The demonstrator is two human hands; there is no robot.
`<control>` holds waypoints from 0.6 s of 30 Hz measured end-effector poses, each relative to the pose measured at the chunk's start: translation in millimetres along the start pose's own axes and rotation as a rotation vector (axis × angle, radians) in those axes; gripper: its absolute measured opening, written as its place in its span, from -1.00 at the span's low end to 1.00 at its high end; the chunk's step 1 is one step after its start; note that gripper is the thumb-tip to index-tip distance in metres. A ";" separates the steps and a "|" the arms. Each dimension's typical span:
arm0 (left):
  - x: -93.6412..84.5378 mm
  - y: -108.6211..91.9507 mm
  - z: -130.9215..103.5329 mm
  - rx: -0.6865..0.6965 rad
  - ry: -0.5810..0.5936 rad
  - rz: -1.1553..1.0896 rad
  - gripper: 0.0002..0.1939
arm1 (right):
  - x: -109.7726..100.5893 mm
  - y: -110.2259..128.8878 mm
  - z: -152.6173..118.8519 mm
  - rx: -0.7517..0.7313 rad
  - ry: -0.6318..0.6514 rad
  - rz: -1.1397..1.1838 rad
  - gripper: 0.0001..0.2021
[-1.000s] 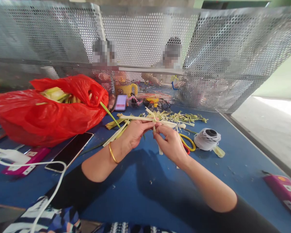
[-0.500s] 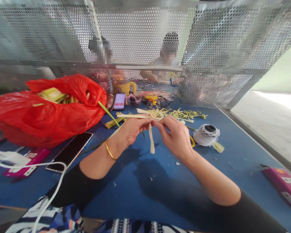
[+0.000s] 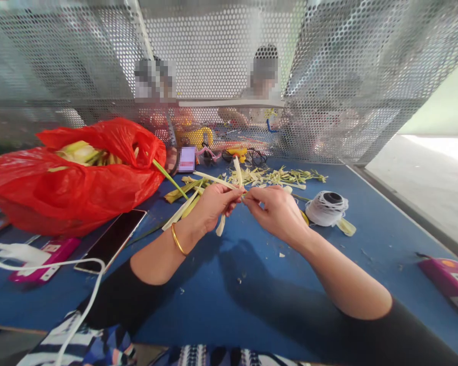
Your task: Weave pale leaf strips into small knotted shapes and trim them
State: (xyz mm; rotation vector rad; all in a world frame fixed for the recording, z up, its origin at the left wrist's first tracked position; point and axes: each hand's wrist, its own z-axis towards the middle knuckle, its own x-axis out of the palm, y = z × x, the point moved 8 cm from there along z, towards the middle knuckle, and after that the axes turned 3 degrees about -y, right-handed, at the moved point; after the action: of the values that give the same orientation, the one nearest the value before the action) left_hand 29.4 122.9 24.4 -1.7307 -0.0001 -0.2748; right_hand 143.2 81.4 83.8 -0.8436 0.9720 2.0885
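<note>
Over the middle of the blue table, my left hand [image 3: 217,203] pinches pale husk strips [image 3: 238,172]; one end stands up, another points left, and a short end hangs below the fingers. My right hand [image 3: 273,208] is closed at the fingertips, almost touching the left fingers at the same spot; what it pinches is too small to make out. Behind the hands lies a pile of green and pale husk scraps [image 3: 290,176]. A spool of white thread [image 3: 326,208] stands right of my right hand, with a husk piece [image 3: 346,227] beside it.
A red plastic bag [image 3: 76,195] of husks fills the left. Near it lie a dark phone [image 3: 112,241], a magenta power strip [image 3: 46,262] and a white cable [image 3: 95,290]. Another magenta box [image 3: 448,284] is at right. Behind a perforated metal screen [image 3: 229,56] sit other people.
The strip that hung straight down now has a shorter end lower left, and one strip now stands upright. Both hands stay close together; the left fingers have curled further around the strips.
</note>
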 end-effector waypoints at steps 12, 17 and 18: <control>15.4 7.0 -8.8 -0.107 0.139 0.054 -0.63 | 48.7 -55.7 -1.7 0.641 0.033 1.116 -0.59; 12.9 7.2 -5.9 -0.065 0.098 0.116 -0.71 | 46.4 -54.9 -4.2 0.634 -0.091 1.123 -0.66; 13.0 7.1 -5.4 -0.060 0.103 0.127 -0.74 | 45.9 -57.1 -4.3 0.627 -0.118 1.101 -0.66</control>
State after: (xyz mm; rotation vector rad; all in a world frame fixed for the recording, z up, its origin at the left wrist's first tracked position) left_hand 42.2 114.4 20.7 -1.7659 0.1948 -0.2719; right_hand 163.3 119.9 24.5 0.2378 2.1794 2.3203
